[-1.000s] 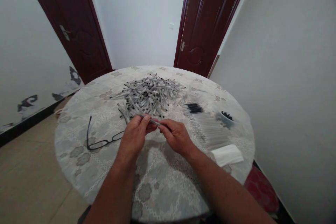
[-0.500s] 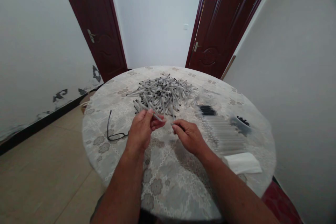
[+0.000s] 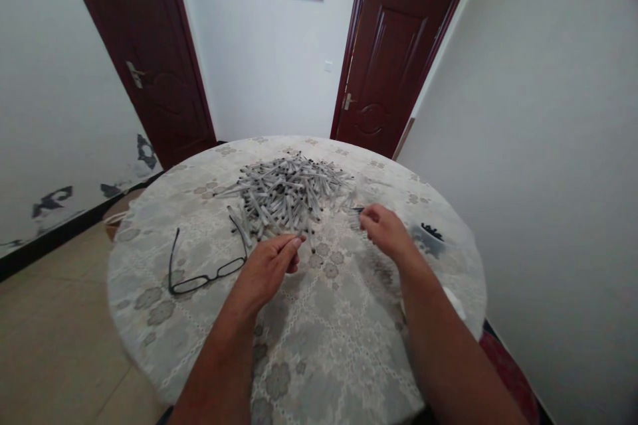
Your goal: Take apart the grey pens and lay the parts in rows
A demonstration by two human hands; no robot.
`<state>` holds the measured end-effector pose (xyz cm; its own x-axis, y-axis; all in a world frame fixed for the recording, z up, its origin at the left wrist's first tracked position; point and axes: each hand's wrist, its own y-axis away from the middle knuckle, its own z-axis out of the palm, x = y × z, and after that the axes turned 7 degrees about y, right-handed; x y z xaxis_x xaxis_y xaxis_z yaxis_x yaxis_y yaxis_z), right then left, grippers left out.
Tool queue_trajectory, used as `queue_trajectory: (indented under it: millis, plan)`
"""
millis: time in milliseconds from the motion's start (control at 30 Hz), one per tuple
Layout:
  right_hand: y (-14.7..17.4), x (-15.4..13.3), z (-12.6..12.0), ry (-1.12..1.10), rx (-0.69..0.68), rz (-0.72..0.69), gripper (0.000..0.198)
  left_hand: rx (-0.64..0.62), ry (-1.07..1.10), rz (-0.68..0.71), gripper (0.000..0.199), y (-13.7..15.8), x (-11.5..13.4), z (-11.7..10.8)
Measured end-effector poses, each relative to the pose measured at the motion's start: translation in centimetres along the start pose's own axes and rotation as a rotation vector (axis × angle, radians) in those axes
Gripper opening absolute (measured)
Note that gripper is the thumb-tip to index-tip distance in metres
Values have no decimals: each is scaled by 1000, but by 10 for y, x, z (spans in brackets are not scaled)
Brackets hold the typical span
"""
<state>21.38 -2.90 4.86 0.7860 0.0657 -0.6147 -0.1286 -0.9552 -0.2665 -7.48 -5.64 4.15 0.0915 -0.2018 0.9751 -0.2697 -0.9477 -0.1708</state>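
My left hand [image 3: 276, 262] is closed in a pinch over the table, just in front of the heap. A dark tip shows at its fingertips, but most of what it holds is hidden. The heap [image 3: 286, 189] is made of slim grey-white tubes with dark ends, lying crosswise. My right hand [image 3: 383, 229] is held with its fingers pressed together over a row of thin clear sticks [image 3: 375, 265] with black ends. Dark thin ends show beside its fingertips; whether it grips one is unclear. My forearm covers part of that row.
Black-framed glasses [image 3: 209, 279] lie unfolded at the left. To the right, a clear bag or dish [image 3: 428, 239] holds small black pieces. A white paper or cloth [image 3: 454, 303] is partly behind my right forearm. A patterned cloth [image 3: 323, 345] covers the round table.
My right hand has moved right, away from my left hand, to the row of clear sticks. My left hand stays near the heap, its tube now mostly hidden. The view has turned right.
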Motion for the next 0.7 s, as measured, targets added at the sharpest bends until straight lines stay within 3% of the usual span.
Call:
queue_trajectory:
  millis: [100, 167, 300, 467, 700]
  plan:
    - [-21, 9, -9, -163, 353, 109, 50, -2, -15, -8, 41, 1, -1, 0]
    - [-23, 10, -8, -226, 383, 112, 54, -11, -11, -10, 38, 0, -4, -1]
    - [3, -4, 14, -377, 242, 85, 40, -53, -37, -6, 32, 0, -7, -1]
    - [38, -31, 46, -518, -55, -41, 41, -96, -76, -6, 27, 0, -5, 3]
    - [42, -31, 56, -584, -147, -12, 41, -42, -6, -63, 32, 1, -1, 3]
